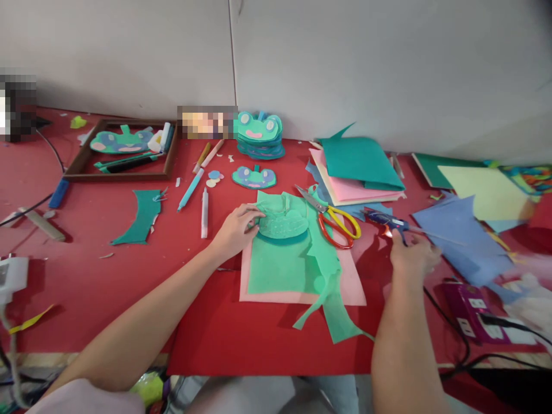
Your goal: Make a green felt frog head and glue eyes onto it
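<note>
My left hand (236, 230) rests on the red table (129, 276) with its fingers curled on the left edge of a light green frog-shaped felt cutout (284, 221). That cutout lies on green felt sheets (280, 264) over a pink sheet (351, 284). My right hand (411, 253) is closed around a blue hot glue gun (386, 221), its nozzle pointing left just above the table. Scissors with red and yellow handles (336, 221) lie between the two hands.
Finished frog faces (259, 135) are stacked at the back, one more (254, 177) lies in front. A wooden frame (123, 152) holds felt and pens at left. Felt sheets (357, 167) pile up at right. A purple power strip (468, 305) with cords sits at right.
</note>
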The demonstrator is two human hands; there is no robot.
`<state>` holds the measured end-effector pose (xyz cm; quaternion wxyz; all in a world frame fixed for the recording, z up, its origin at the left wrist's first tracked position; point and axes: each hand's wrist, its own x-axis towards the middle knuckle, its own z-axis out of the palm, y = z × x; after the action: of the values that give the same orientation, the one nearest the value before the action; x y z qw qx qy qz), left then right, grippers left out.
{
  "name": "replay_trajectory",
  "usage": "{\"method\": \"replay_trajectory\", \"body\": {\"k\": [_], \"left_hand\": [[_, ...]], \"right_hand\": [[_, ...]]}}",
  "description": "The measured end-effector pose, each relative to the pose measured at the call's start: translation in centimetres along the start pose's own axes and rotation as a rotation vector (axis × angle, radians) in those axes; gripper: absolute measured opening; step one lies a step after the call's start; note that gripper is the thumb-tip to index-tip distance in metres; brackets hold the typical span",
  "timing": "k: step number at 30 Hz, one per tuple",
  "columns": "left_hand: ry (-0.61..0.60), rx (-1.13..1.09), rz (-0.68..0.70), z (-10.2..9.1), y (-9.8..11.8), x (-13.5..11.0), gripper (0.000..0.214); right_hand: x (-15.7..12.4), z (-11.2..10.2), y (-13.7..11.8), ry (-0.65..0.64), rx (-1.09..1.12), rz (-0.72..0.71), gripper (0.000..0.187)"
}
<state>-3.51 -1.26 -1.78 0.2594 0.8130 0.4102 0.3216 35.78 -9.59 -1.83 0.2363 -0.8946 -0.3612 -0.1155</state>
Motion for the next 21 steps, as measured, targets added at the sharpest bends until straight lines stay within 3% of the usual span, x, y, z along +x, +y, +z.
{"method": "replay_trajectory", "body": {"k": [1, 2, 4, 6, 8, 11, 13, 16, 21], "left_hand": [[0.003, -0.001, 0.005, 0.0, 0.0, 0.0, 0.028], [0.004, 0.000, 0.010, 0.1, 0.0, 0.0, 0.029], [0.005, 0.004, 0.017, 0.1, -0.1, 0.0, 0.029], [0.003, 0.006, 0.014, 0.1, -0.2, 0.0, 0.029], [-0.002, 0.006, 0.006, 0.1, -0.2, 0.0, 0.030], [-0.011, 0.003, 0.007, 0.0, -0.2, 0.0, 0.030], [-0.019, 0.008, 0.006, -0.1, -0.1, 0.1, 0.029], [-0.027, 0.016, 0.001, -0.1, -0.1, 0.1, 0.028], [-0.024, 0.006, -0.011, 0.0, -0.1, 0.0, 0.031]], "right_hand": [[-0.5, -0.7, -1.3, 0.096, 0.007, 0.068, 0.044], [-1.0, -1.5, -2.7, 0.155, 0.043, 0.017, 0.035], [-2.0, -2.9, -5.9, 0.164, 0.152, -0.204, 0.026], [-3.0, -3.9, -9.2, 0.064, 0.311, -0.437, 0.023], [-3.9, -4.6, -12.3, -0.116, 0.436, -0.635, 0.020], [-4.9, -4.8, -16.1, -0.355, 0.502, -0.957, 0.016], [-5.3, -4.6, -18.0, -0.448, 0.460, -1.129, 0.015], [-5.7, -4.0, -20.0, -0.458, 0.377, -1.265, 0.013], [-6.5, -2.5, -21.3, -0.465, 0.287, -1.356, 0.010]]}}
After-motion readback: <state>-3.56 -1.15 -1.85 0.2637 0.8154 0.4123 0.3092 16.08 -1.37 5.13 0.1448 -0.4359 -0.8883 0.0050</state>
